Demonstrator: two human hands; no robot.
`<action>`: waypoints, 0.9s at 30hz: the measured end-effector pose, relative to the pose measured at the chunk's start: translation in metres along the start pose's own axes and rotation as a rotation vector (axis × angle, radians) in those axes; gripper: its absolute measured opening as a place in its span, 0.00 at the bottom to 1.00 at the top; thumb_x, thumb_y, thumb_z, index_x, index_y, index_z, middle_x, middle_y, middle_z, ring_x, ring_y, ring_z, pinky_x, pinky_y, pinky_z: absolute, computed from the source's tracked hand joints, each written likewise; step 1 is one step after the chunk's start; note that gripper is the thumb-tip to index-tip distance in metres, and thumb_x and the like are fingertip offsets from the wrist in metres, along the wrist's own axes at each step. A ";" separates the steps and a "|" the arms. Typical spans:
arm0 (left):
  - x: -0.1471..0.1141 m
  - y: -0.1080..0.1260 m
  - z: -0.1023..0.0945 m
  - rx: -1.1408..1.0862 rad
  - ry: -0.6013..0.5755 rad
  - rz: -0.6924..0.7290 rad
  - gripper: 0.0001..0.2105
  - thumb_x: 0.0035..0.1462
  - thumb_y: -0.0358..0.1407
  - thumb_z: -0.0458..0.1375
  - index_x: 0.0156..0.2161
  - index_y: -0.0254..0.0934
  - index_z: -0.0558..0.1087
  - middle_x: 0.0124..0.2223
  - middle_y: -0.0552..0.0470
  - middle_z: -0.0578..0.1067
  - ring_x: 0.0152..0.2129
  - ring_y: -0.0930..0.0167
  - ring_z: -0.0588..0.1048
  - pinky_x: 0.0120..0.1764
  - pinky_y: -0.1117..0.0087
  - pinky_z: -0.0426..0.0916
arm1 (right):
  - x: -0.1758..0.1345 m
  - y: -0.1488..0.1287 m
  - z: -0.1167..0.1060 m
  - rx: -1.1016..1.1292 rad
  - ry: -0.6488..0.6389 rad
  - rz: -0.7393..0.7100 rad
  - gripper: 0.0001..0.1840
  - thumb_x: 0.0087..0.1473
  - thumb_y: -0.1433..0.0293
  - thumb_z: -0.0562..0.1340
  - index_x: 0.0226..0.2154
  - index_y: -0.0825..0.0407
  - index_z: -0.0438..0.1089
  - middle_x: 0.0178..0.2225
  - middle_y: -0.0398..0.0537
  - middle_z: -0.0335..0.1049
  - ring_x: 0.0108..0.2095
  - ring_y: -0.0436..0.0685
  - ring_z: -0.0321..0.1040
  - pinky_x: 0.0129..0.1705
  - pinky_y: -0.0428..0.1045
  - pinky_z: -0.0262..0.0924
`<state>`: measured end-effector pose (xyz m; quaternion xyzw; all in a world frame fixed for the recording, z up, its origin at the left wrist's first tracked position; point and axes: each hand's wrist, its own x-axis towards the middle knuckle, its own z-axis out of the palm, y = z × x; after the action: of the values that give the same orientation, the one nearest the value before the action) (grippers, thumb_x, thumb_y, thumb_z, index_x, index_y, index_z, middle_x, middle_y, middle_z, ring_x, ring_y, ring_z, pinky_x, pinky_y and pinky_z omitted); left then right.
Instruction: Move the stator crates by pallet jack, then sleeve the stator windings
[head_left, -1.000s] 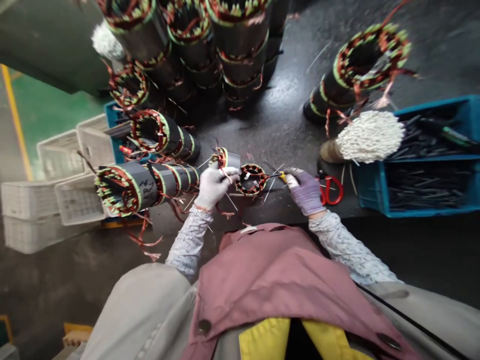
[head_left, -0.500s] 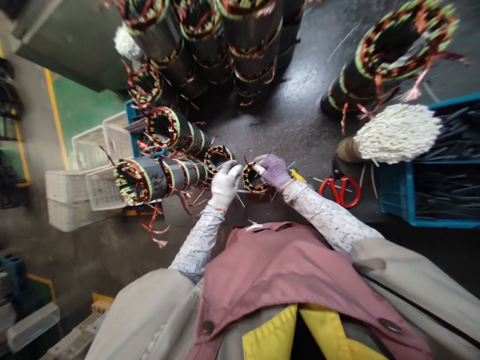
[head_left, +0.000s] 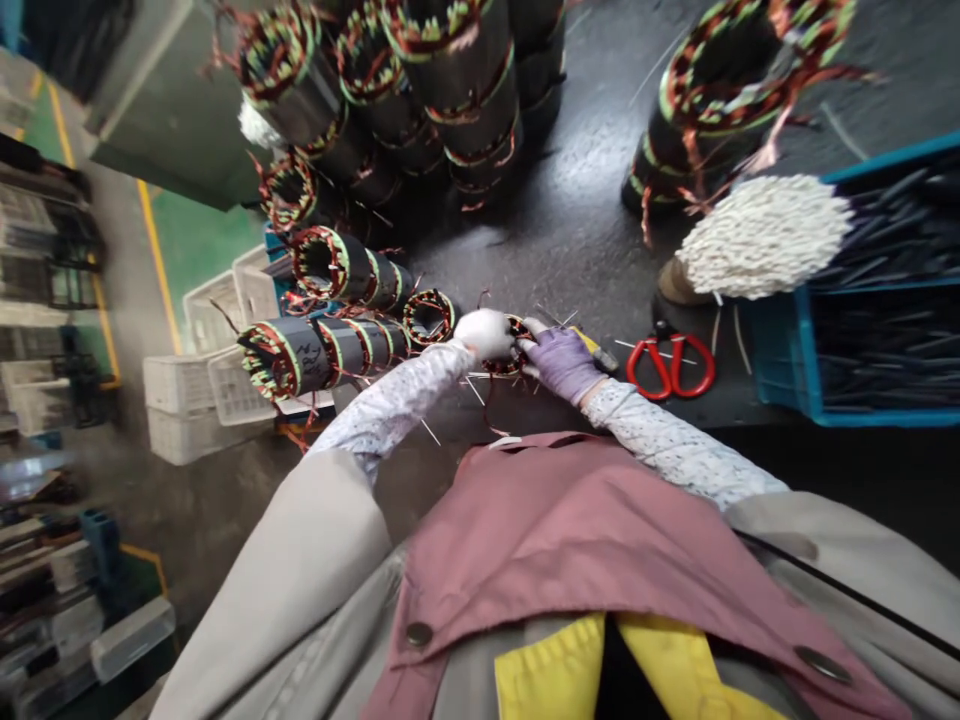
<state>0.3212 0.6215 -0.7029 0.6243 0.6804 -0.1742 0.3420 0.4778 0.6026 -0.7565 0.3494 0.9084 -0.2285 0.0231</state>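
A small wound motor stator (head_left: pixel 501 362) stands at the bench's front edge, its ring of copper windings partly covered by my hands. My left hand (head_left: pixel 484 334), in a white glove, is closed at the stator's left rim; its fingertips are mostly hidden. From the right, my right hand (head_left: pixel 562 360), in a purple glove, curls its fingers over the other side of the rim. Thin wires and white sticks poke out around the stator. Just left of my left hand is another small stator (head_left: pixel 429 318) with its open ring facing up.
Red-handled scissors (head_left: pixel 670 365) and a yellow-handled tool (head_left: pixel 595 348) lie to the right. Beyond them are a bundle of white cords (head_left: pixel 769 238) and a blue bin (head_left: pixel 817 390) of black sleeves. Larger stators (head_left: pixel 469 110) crowd the back left; white crates (head_left: pixel 176 400) stand at the left.
My left hand has moved right onto the stator's rim from the gap beside it. My right hand has spread its grip over the right side; the view has shifted slightly.
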 end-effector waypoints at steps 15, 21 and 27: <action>-0.013 -0.009 0.014 0.285 -0.090 0.176 0.13 0.53 0.38 0.63 0.44 0.38 0.78 0.42 0.43 0.80 0.42 0.61 0.78 0.45 0.66 0.69 | 0.001 -0.010 -0.007 0.077 -0.067 0.032 0.20 0.58 0.67 0.60 0.52 0.56 0.71 0.66 0.62 0.51 0.53 0.69 0.65 0.50 0.59 0.59; -0.022 0.012 0.021 -0.089 0.000 0.202 0.12 0.55 0.35 0.57 0.26 0.32 0.79 0.23 0.50 0.77 0.25 0.70 0.78 0.33 0.77 0.72 | 0.005 -0.012 -0.003 0.156 -0.066 0.102 0.21 0.59 0.70 0.56 0.52 0.57 0.71 0.64 0.62 0.54 0.52 0.70 0.67 0.48 0.60 0.61; -0.050 -0.013 0.021 -0.298 0.339 0.131 0.11 0.62 0.34 0.54 0.39 0.36 0.79 0.44 0.47 0.80 0.36 0.72 0.78 0.41 0.73 0.71 | -0.010 0.003 0.020 0.485 0.222 0.137 0.20 0.56 0.69 0.58 0.50 0.54 0.72 0.62 0.59 0.60 0.58 0.66 0.63 0.59 0.61 0.58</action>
<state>0.3135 0.5693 -0.6861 0.6299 0.7044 0.0582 0.3219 0.4852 0.5894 -0.7736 0.4282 0.7984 -0.3976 -0.1455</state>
